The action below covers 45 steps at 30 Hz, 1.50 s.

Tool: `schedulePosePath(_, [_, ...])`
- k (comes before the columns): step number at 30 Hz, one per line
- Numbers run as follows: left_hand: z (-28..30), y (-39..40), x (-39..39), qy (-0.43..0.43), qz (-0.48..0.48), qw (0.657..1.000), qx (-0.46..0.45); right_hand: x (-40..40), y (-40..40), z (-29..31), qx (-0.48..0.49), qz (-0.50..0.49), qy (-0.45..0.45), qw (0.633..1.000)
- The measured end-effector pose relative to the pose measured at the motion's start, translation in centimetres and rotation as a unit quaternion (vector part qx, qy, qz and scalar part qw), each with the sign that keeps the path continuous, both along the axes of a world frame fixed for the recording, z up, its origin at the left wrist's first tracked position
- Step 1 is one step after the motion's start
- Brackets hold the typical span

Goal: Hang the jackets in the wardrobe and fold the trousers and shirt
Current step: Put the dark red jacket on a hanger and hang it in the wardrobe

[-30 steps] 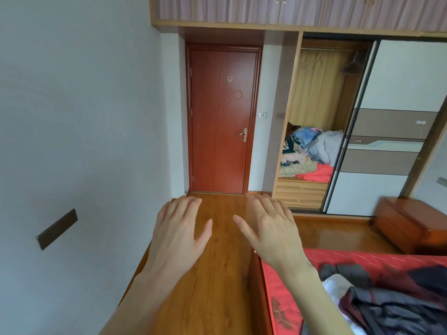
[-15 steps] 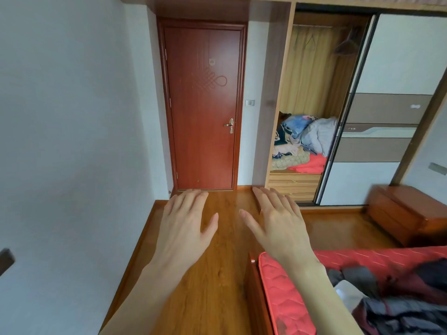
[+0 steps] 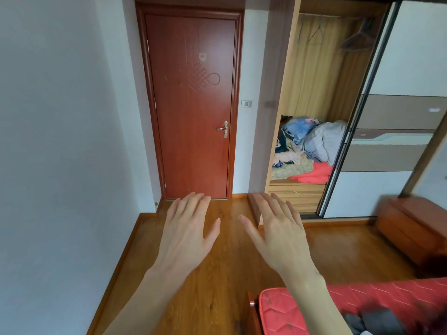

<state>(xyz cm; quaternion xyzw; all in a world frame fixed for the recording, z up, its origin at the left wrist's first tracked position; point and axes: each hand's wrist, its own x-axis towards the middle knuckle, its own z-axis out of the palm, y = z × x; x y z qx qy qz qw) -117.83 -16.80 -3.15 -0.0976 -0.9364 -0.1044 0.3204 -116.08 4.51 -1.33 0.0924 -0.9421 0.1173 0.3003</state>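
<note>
Only the head view here. Both hands are hovering palm-down over the wooden floor [image 3: 217,286], the left hand [image 3: 186,228] and the right hand [image 3: 278,228] side by side, fingers [image 3: 193,201] stretched out straight and spread, gripping nothing at all.

The clothes [image 3: 377,320] are sitting well behind and to the right of the right fingers, on the red mattress [image 3: 290,310] at the bottom corner. Just a dark grey rumpled bit is showing, so I can't tell which piece is a jacket, trousers or the shirt.

Straight past the right fingertips the wardrobe [image 3: 285,93] is standing with its sliding door [image 3: 399,117] pushed aside. Up above the fingers there's a rail with a couple of hangers [image 3: 358,37] dangling, one dark and some thin wire ones. Lower down a pile of bedding [image 3: 312,141] is filling the shelf. The red door [image 3: 191,105] is beyond the left fingers, shut.

My guess on handling: it's all soft, floppy fabric, light, not slippery or breakable, and it'll sag wherever it isn't supported. I'd be pinching a jacket at the collar or shoulders so it hangs straight for the hanger, and taking trousers by the waistband.
</note>
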Motion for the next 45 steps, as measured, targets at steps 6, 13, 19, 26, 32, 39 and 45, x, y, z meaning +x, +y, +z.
schedulePosePath(6, [-1.6,-1.2,-9.1,-0.029,0.0,1.0,0.006,-9.1,-0.6,-1.8,0.005,-0.009,-0.031,0.999])
schedulePosePath(13, [-3.3,-3.0,-22.0,-0.033,-0.041,0.999,0.009,-21.4,-2.9,-4.1,-0.001,-0.043,-0.041,0.998])
schedulePosePath(19, [-2.5,-5.3,-34.8,-0.026,-0.091,0.996,-0.003,-32.6,-5.6,-4.1,-0.014,-0.098,-0.028,0.995])
schedulePosePath(26, [-2.5,-4.1,-47.2,-0.037,-0.166,0.985,-0.031,-41.5,-5.0,-4.5,-0.002,-0.194,-0.054,0.979])
schedulePosePath(32, [-2.6,0.2,-54.6,-0.037,-0.247,0.968,-0.04,-46.2,-1.6,-4.5,0.002,-0.275,-0.065,0.959])
schedulePosePath(39, [-3.5,7.4,-63.2,-0.032,-0.326,0.944,-0.034,-52.3,3.7,-5.5,-0.018,-0.335,-0.07,0.94])
schedulePosePath(45, [-3.9,16.0,-71.3,-0.06,-0.379,0.924,-0.005,-57.9,10.9,-5.9,-0.032,-0.388,-0.076,0.918])
